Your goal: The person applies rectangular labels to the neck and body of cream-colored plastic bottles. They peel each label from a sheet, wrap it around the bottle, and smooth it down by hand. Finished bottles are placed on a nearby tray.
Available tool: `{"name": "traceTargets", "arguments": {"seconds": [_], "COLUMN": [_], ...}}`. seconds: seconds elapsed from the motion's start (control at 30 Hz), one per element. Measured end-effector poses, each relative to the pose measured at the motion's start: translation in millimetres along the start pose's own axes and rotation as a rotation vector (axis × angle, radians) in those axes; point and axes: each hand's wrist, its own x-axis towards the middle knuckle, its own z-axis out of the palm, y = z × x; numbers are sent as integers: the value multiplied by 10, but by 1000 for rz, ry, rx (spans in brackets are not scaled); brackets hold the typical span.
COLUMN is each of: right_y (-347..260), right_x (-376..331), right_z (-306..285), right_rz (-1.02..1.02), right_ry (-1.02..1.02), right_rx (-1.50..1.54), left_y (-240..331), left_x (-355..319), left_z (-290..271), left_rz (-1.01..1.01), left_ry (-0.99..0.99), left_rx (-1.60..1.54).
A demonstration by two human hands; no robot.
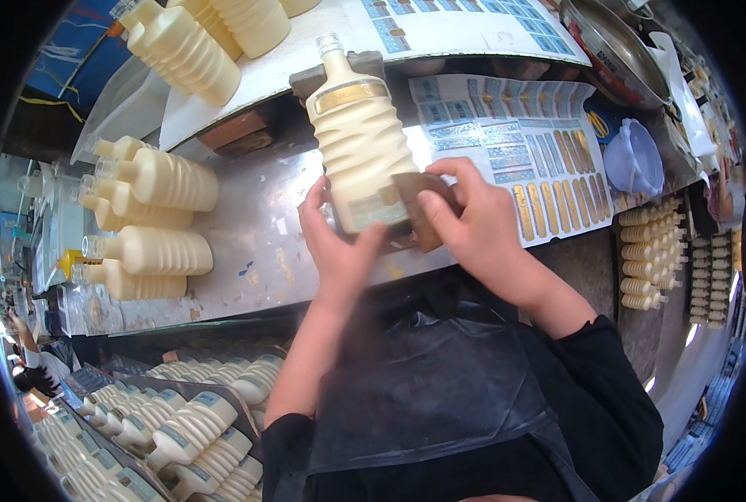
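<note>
A cream ribbed bottle (360,142) with a clear neck lies on its back, neck pointing away from me, its shoulder against a dark block (303,84). A gold label (349,95) sits near its shoulder, and a pale silvery-blue label (360,211) with a small gold patch lies near its base. My left hand (333,243) grips the bottle's lower left side, the thumb blurred near the base. Closed in my right hand (479,217) is a flat brown scraper-like piece (420,201), its edge at the lower right of the bottle, beside the lower label.
Sheets of gold and blue labels (548,180) lie right of the bottle. Several cream bottles (168,180) lie on the metal table (256,280) at left, more at the back. A lilac bucket (635,159) stands at right. Labelled bottles (197,427) fill racks below left.
</note>
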Motion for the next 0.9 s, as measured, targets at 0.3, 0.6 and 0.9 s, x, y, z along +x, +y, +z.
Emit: {"name": "traceTargets", "arguments": {"seconds": [0.3,0.6,0.9], "right_y": [601,490,487], "right_x": [-49,-56,-112], "right_z": [187,127,221], "right_rz": [244,126,-274], "right_ry": [-64,113,246], "right_rx": [293,466,128], "left_y": [-14,8,-190], "left_x": [-6,-18,-107], "left_z": [184,148,-13], "left_rz": [-176,-247,2], "left_ry": [-11,17,-123], "left_rx": [-270,-610,-201]}}
